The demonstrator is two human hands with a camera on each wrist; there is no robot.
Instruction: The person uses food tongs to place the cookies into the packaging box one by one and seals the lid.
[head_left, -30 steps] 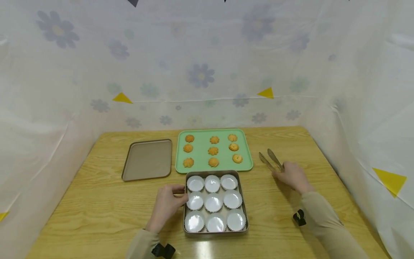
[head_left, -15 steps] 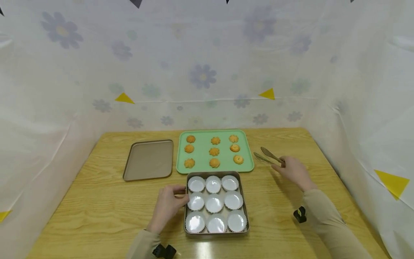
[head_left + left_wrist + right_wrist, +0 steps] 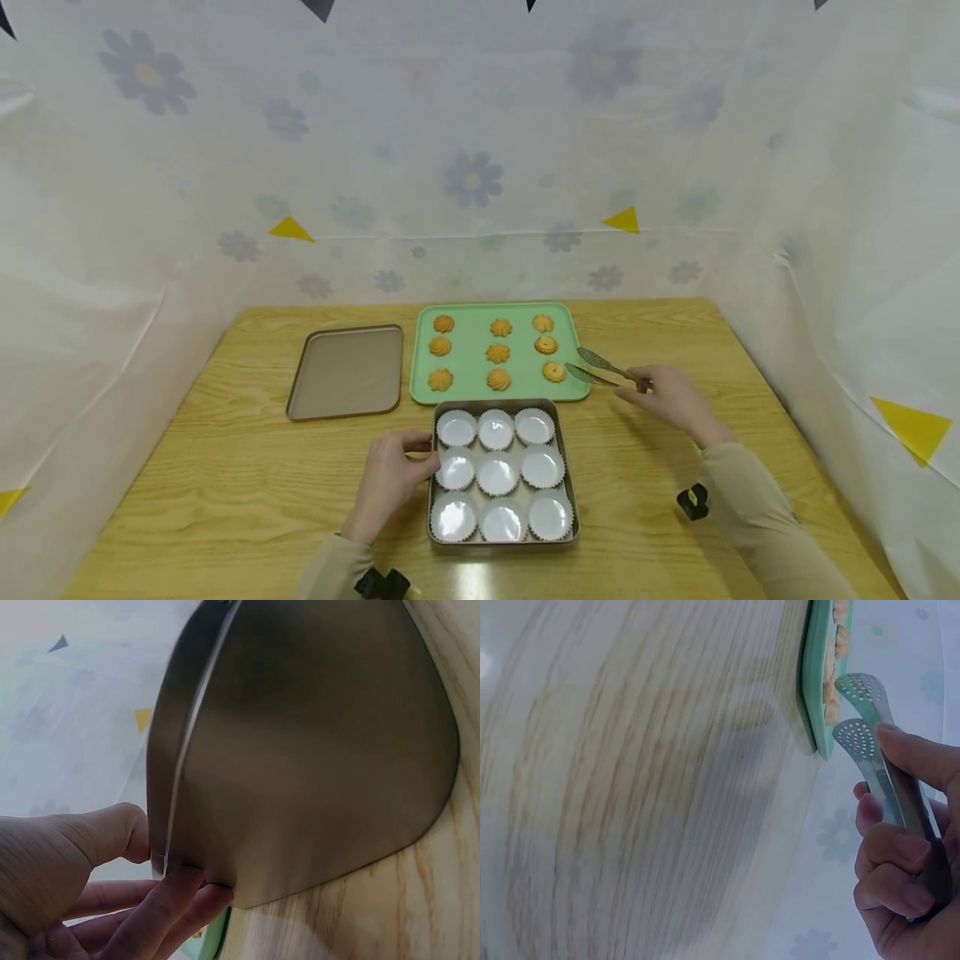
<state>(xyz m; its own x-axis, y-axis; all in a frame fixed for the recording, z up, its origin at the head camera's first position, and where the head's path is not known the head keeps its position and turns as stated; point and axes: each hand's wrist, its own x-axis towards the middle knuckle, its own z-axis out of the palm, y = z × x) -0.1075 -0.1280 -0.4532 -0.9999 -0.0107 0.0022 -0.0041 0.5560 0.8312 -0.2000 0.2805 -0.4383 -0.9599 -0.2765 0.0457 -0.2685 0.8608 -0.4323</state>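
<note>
Right hand (image 3: 671,404) grasped the tongs (image 3: 595,359), arms parted, long axis slanting left and slightly toward the table's (image 3: 225,483) far edge; tips lay at the right edge of the green tray (image 3: 468,333). The cookie (image 3: 554,372) by the tray's near right corner lay left of that grip, just beside one tip, contact not clear, with the right hand nearer than the left hand (image 3: 390,479). Left hand pinched the left wall of the metal tin (image 3: 495,546), toward the table's near edge.
</note>
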